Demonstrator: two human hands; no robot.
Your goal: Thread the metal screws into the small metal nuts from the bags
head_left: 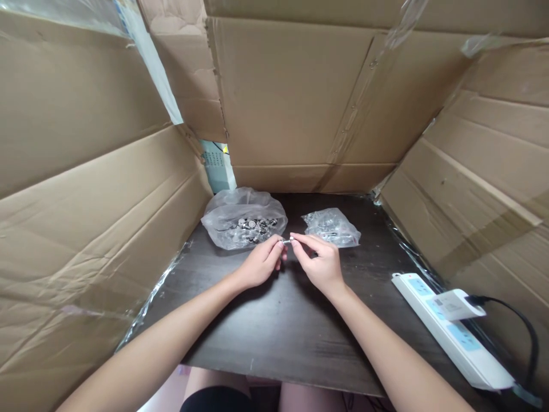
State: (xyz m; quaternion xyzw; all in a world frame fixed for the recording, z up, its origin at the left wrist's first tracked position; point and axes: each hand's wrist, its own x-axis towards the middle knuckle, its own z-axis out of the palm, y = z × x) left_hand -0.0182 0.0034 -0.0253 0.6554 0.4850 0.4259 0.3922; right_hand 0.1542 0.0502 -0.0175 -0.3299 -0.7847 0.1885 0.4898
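Just in front of the bags, my left hand point(261, 264) and my right hand point(321, 264) meet over the dark table point(274, 326). A thin, shiny metal screw-like piece point(287, 241) spans the gap between them. The fingers of my left hand are closed on one end, while the thumb and forefinger of my right hand pinch the other, where a small pale tip shows. Beyond my left hand stands an open clear plastic bag point(221, 220) holding many small round-headed metal parts point(253, 225). A smaller clear bag point(338, 220) of metal pieces lies behind my right hand.
Cardboard walls enclose the table on the left point(107, 229), back point(291, 97) and right point(484, 171). At the right edge lies a white power strip point(484, 363) with a plugged-in white adapter point(457, 305) and a black cable point(532, 337).
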